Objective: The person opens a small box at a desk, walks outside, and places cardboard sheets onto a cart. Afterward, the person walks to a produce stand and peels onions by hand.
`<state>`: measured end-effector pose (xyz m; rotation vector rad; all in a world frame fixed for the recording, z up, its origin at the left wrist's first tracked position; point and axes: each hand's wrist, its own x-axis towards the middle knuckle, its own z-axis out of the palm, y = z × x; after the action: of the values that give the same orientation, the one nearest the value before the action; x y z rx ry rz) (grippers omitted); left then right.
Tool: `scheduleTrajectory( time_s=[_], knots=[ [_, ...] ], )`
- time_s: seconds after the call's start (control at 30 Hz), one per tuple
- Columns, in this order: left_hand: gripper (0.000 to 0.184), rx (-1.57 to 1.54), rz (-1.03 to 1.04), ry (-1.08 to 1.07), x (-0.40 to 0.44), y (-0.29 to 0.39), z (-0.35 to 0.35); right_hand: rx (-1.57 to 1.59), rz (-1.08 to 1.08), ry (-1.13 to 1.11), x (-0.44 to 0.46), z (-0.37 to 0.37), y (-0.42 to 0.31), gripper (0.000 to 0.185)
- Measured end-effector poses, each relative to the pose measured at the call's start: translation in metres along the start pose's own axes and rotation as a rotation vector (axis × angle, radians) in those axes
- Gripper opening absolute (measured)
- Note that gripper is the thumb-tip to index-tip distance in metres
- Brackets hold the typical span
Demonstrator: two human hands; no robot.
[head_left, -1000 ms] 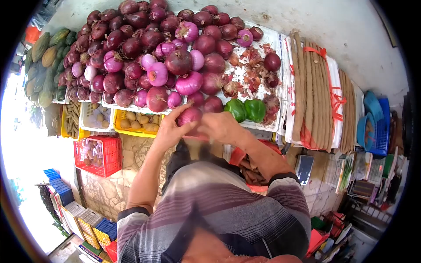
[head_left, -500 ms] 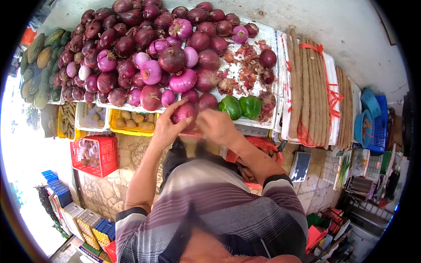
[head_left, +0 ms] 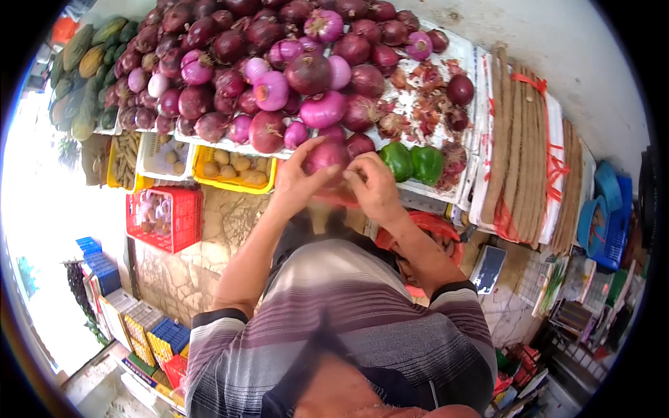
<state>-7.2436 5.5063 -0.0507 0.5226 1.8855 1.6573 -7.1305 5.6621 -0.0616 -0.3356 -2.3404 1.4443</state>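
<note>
A red onion [head_left: 325, 157] is held at the front edge of the onion display, with my left hand [head_left: 298, 180] wrapped round its left side. My right hand [head_left: 373, 184] is at the onion's right side, its thumb and index finger pinched together; what they hold, if anything, is too small to make out. Behind both hands lies a large heap of red onions [head_left: 230, 47], some peeled to a bright purple. Two green peppers [head_left: 412, 164] sit just right of my right hand. Loose dry onion skins [head_left: 425, 97] are scattered on the white tray [head_left: 465, 157] behind the peppers.
Bundled long brown roots [head_left: 516, 146] lie at the right. Yellow crate [head_left: 237, 184] of potatoes and red crate [head_left: 188, 226] are at left, below the display. A red bag-lined container [head_left: 446, 226] stands under my right forearm. Blue baskets [head_left: 613, 230] are far right.
The view has shifted, so the display appears further right and higher. My right hand, blurred before, now shows a clear pinch by the onion. My left hand still holds it.
</note>
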Motion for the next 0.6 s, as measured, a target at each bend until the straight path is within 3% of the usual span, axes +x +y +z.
scheduleTrajectory(
  time_s=[0.13, 0.27, 0.6],
  knots=[
    [0.068, -0.011, -0.002, -0.014, 0.0, -0.003, -0.004, 0.044, 0.007, 0.079, 0.002, 0.003, 0.002, 0.011],
    [0.071, -0.112, -0.067, -0.004, -0.003, -0.001, -0.006, -0.089, -0.16, 0.133, 0.005, 0.004, -0.003, 0.013],
    [0.071, 0.022, 0.006, 0.071, -0.002, -0.021, -0.009, -0.058, -0.186, 0.028, 0.005, 0.007, 0.003, 0.01]
  ],
)
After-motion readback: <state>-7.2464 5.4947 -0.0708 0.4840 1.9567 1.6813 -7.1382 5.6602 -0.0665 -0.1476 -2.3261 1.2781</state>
